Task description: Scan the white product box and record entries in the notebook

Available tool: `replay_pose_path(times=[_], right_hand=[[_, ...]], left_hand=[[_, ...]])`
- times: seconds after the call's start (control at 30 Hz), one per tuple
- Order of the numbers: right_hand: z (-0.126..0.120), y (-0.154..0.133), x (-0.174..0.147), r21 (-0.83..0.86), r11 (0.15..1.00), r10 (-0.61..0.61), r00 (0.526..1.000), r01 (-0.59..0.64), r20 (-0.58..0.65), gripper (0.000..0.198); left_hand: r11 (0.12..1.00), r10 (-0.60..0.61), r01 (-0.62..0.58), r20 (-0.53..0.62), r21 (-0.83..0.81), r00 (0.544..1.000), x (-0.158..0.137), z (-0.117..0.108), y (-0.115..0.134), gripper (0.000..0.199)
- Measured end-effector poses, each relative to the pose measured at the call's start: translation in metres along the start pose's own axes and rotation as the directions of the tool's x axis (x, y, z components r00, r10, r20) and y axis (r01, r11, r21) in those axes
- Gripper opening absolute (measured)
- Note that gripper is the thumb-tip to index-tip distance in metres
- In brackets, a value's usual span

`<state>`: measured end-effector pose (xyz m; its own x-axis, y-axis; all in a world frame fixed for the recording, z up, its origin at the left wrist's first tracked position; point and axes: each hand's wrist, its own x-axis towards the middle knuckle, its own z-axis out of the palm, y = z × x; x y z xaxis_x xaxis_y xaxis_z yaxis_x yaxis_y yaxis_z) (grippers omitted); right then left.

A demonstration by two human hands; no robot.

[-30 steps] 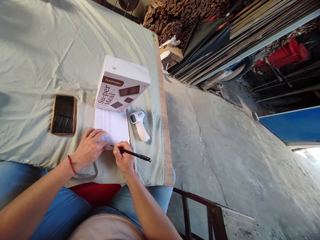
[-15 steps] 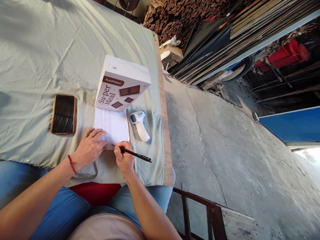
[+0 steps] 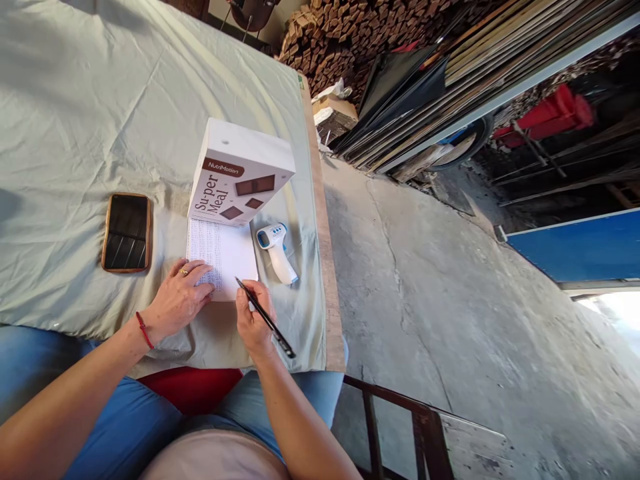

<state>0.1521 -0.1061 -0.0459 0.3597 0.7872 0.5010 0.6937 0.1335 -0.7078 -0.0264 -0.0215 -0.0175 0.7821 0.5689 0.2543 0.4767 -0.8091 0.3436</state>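
My left hand (image 3: 186,290) lies open on the lower left of a sheet of paper (image 3: 237,257), its fingers over columns of small handwriting. Between the fingers of my right hand (image 3: 256,319) is a black pen (image 3: 265,317), its tip pointing up and left over the blank part of the paper. Whether the tip touches the paper I cannot tell. A white box (image 3: 240,177) marked "NutriMotion Su-per Meal" stands at the paper's far edge. Just right of the paper lies a white and blue infrared thermometer (image 3: 277,253).
A phone (image 3: 127,233) in a brown case lies left of the paper on the pale tablecloth (image 3: 75,133). The wooden table edge (image 3: 327,267) runs along the right, with concrete floor beyond it. Stacked firewood (image 3: 330,40) and leaning boards (image 3: 475,80) stand farther back.
My right hand has moved slightly right and the pen has turned, its tip shifting up and right from the paper's lower edge. My left hand stays in place. The view has shifted slightly.
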Motion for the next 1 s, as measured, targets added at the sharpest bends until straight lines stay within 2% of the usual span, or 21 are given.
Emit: replay_pose_path(times=[0.13, 0.27, 0.33, 0.43, 0.53, 0.67, 0.8, 0.9, 1.0], right_hand=[[-0.005, 0.014, 0.017, -0.119, 0.985, -0.106, 0.986, 0.122, 0.132, 0.031], [-0.006, 0.032, 0.029, -0.299, 0.937, -0.104, 0.96, 0.182, 0.259, 0.047], [-0.007, 0.038, 0.033, -0.32, 0.927, -0.105, 0.954, 0.196, 0.28, 0.049], [-0.01, 0.048, 0.043, -0.344, 0.928, -0.093, 0.984, 0.14, 0.15, 0.042], [-0.011, 0.062, 0.059, -0.442, 0.897, 0.0, 0.999, -0.016, -0.036, 0.039], [-0.009, 0.081, 0.08, -0.499, 0.844, 0.187, 0.98, -0.197, -0.07, 0.043], [-0.008, 0.084, 0.092, -0.34, 0.869, 0.364, 0.93, -0.36, -0.055, 0.037], [-0.006, 0.074, 0.101, -0.092, 0.874, 0.473, 0.879, -0.477, -0.062, 0.038], [0.001, 0.062, 0.115, 0.165, 0.853, 0.511, 0.856, -0.494, -0.081, 0.034]], left_hand=[[1.0, 0.001, -0.001, 0.004, 0.008, 1.0, -0.001, 0.0, 0.0, 0.018], [1.0, 0.007, -0.007, 0.012, -0.005, 1.0, -0.002, 0.0, -0.004, 0.014], [0.999, 0.007, -0.006, 0.005, -0.047, 1.0, -0.002, -0.001, -0.008, 0.013], [0.994, -0.005, 0.003, -0.018, -0.111, 1.0, -0.001, -0.002, -0.014, 0.019], [0.992, -0.009, 0.005, -0.033, -0.129, 0.999, 0.0, -0.004, -0.017, 0.021], [0.991, -0.012, 0.005, -0.052, -0.13, 0.999, 0.002, -0.007, -0.017, 0.022], [0.986, -0.079, 0.062, -0.106, -0.158, 0.991, 0.0, -0.009, -0.019, 0.014], [0.963, -0.178, 0.133, -0.185, -0.233, 0.967, -0.001, -0.007, -0.026, 0.042], [0.921, -0.27, 0.171, -0.255, -0.351, 0.928, 0.004, 0.0, -0.04, 0.066]])
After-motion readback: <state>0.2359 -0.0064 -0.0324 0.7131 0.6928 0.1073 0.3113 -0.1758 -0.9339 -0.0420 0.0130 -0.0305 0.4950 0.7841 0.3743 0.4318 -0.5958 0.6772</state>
